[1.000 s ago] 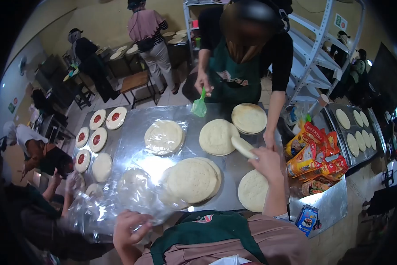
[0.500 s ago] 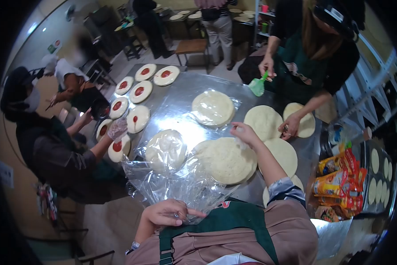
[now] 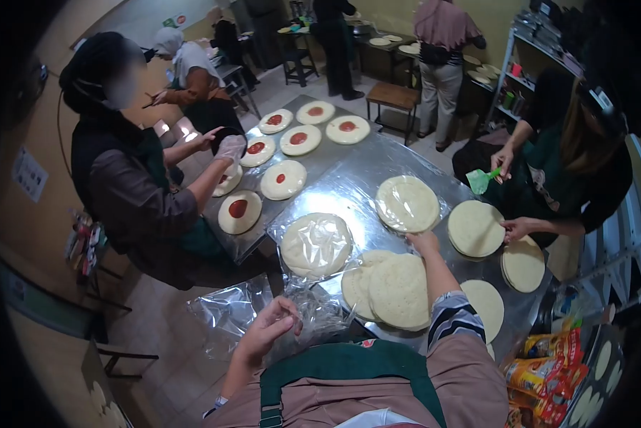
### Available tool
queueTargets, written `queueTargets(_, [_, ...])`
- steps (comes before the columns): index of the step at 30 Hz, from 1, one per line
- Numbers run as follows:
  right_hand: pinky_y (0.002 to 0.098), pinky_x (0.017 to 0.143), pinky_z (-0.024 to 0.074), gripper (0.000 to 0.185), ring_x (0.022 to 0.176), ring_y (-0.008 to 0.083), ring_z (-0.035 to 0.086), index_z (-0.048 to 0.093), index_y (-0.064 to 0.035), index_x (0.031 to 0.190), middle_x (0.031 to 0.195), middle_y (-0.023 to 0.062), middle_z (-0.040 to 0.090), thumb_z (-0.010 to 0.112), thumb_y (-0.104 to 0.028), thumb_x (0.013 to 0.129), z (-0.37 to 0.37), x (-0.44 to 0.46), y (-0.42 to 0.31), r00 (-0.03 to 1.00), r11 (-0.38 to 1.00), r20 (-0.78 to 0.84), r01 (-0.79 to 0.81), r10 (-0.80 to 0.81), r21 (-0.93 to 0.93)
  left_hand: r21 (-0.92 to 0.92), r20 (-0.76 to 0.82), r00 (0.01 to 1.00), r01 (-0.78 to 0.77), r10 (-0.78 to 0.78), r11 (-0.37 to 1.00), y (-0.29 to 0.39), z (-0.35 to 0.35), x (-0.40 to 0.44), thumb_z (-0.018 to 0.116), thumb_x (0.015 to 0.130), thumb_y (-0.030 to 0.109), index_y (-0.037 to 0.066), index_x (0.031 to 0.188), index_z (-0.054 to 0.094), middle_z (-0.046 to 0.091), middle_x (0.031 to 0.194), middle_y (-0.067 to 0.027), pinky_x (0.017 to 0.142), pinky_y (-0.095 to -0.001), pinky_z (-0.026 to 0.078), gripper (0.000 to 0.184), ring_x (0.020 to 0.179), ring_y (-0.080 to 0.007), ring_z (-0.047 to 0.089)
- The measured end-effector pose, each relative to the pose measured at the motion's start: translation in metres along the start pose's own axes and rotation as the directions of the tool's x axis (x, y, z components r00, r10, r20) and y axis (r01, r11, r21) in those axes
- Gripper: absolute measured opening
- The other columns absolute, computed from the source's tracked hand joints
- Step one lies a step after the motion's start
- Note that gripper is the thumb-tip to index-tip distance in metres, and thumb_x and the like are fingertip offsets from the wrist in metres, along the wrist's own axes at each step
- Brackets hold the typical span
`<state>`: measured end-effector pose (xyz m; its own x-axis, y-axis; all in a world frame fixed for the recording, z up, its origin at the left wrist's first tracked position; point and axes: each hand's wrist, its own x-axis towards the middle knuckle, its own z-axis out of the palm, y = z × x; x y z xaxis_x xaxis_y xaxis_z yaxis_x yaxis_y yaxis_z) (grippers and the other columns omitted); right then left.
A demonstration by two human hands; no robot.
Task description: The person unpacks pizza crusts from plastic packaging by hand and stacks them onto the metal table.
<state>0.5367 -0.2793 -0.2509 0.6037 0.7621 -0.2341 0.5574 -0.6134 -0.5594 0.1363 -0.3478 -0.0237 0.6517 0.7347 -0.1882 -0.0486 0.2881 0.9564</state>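
My right hand (image 3: pixel 424 245) grips the far edge of a flat round of dough (image 3: pixel 400 292), its fingertips partly hidden. That round overlaps more pale dough (image 3: pixel 356 287) to its left. My left hand (image 3: pixel 269 329) is raised at the near table edge, fingers loosely curled and thumb apart. Crumpled clear plastic (image 3: pixel 228 314) spreads behind and beside it; whether the fingers touch it is unclear. Plastic-covered dough (image 3: pixel 316 246) lies farther left, and another wrapped stack (image 3: pixel 407 205) lies beyond my right hand.
A co-worker (image 3: pixel 142 185) at the left handles a dark bowl beside dough rounds topped with red sauce (image 3: pixel 299 139). At the right, another person holds a green spatula (image 3: pixel 480 181) and touches a dough stack (image 3: pixel 475 228). Colourful packets (image 3: pixel 542 367) stand at the lower right.
My right hand has moved onto the dough's edge, and the top round now sits to the right of those beneath. The plastic has moved left with my left hand. My view has turned left.
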Motion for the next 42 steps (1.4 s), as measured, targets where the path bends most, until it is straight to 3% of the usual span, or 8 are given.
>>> queueTargets(8, [0.0335, 0.069, 0.0448, 0.052, 0.086, 0.0277, 0.056, 0.057, -0.0022, 0.095, 0.095, 0.0177, 0.057, 0.065, -0.041, 0.061, -0.01, -0.022, 0.0, 0.994, 0.997, 0.082, -0.067, 0.07, -0.041, 0.062, 0.046, 0.999, -0.001, -0.002, 0.998, -0.006, -0.007, 0.013, 0.05, 0.08, 0.015, 0.003, 0.101, 0.048, 0.049, 0.083, -0.004, 0.069, -0.023, 0.038, 0.025, 0.073, -0.0097, 0.047])
queueTargets(14, [0.0313, 0.053, 0.0432, 0.027, 0.062, 0.0197, 0.055, 0.058, 0.0019, 0.082, 0.073, 0.0109, 0.058, 0.062, -0.018, 0.065, -0.01, -0.007, 0.001, 0.983, 0.771, 0.172, -0.16, 0.066, 0.617, 0.135, 0.121, 0.993, -0.023, 0.006, 0.991, -0.011, 0.005, 0.017, 0.054, 0.077, 0.014, 0.002, 0.097, 0.05, 0.05, 0.077, -0.0017, 0.066, -0.0218, 0.038, 0.023, 0.07, -0.0085, 0.048])
queueTargets(18, [0.0223, 0.046, 0.0384, 0.009, 0.052, 0.0087, 0.046, 0.049, -0.0082, 0.071, 0.062, 0.0005, 0.051, 0.057, -0.013, 0.07, -0.078, -0.045, -0.065, 0.952, 0.47, 0.054, 0.098, -0.3, 0.877, 0.166, -0.07, 0.996, -0.051, 0.063, 0.985, -0.016, 0.007, 0.023, 0.057, 0.075, 0.016, 0.003, 0.099, 0.05, 0.052, 0.08, -0.0033, 0.068, -0.0236, 0.04, 0.028, 0.074, -0.0091, 0.049])
queueTargets(21, [0.0187, 0.045, 0.0366, 0.011, 0.053, 0.0043, 0.047, 0.048, -0.0059, 0.068, 0.062, -0.0017, 0.052, 0.055, -0.012, 0.074, -0.121, -0.105, -0.114, 0.865, 0.372, -0.045, 0.261, -0.499, 0.891, 0.62, -0.23, 0.942, -0.051, 0.243, 0.783, -0.014, 0.011, 0.029, 0.064, 0.068, 0.026, 0.006, 0.111, 0.045, 0.054, 0.093, -0.0111, 0.075, -0.0284, 0.041, 0.051, 0.081, -0.0164, 0.052])
queueTargets(28, [0.0214, 0.044, 0.0342, 0.012, 0.051, 0.0053, 0.044, 0.049, -0.0017, 0.067, 0.061, 0.0016, 0.052, 0.054, -0.009, 0.075, -0.132, -0.234, -0.156, 0.737, 0.461, -0.221, 0.597, -0.639, 0.657, 0.924, 0.079, 0.935, -0.198, 0.346, 0.326, -0.002, 0.051, 0.041, 0.063, 0.061, 0.049, 0.008, 0.124, 0.032, 0.054, 0.083, -0.0151, 0.063, -0.034, 0.044, 0.082, 0.071, -0.0275, 0.056])
queueTargets(36, [0.0255, 0.044, 0.0356, 0.011, 0.048, 0.0165, 0.046, 0.049, -0.002, 0.065, 0.058, 0.0077, 0.047, 0.059, -0.006, 0.069, -0.158, -0.281, -0.15, 0.47, 0.261, -0.285, 0.795, -0.835, 0.548, 0.747, 0.24, 0.839, -0.481, 0.489, 0.459, -0.02, 0.05, 0.051, 0.064, 0.059, 0.028, 0.005, 0.09, 0.058, 0.053, 0.071, -0.0098, 0.056, -0.032, 0.042, 0.04, 0.062, -0.0272, 0.053])
queueTargets(40, [0.0255, 0.052, 0.0426, 0.02, 0.057, 0.0179, 0.053, 0.054, -0.002, 0.075, 0.067, 0.0084, 0.051, 0.067, -0.013, 0.065, -0.178, -0.292, -0.148, 0.264, 0.081, -0.336, 0.878, -0.904, 0.472, 0.535, 0.51, 0.605, -0.78, 0.612, 0.324, -0.007, 0.053, 0.046, 0.062, 0.061, 0.018, 0.005, 0.082, 0.059, 0.052, 0.067, -0.0086, 0.052, -0.0316, 0.034, 0.025, 0.055, -0.0233, 0.047])
queueTargets(42, [0.0255, 0.052, 0.0438, 0.038, 0.06, 0.0196, 0.053, 0.055, -0.0015, 0.091, 0.082, 0.0111, 0.051, 0.071, -0.02, 0.062, -0.181, -0.298, -0.149, 0.222, 0.199, -0.625, 0.974, -0.748, 0.108, 0.458, 0.495, 0.593, -0.799, 0.636, 0.389, -0.002, 0.056, 0.042, 0.063, 0.06, 0.015, 0.003, 0.072, 0.058, 0.051, 0.064, -0.0092, 0.05, -0.0319, 0.033, 0.018, 0.054, -0.0238, 0.046])
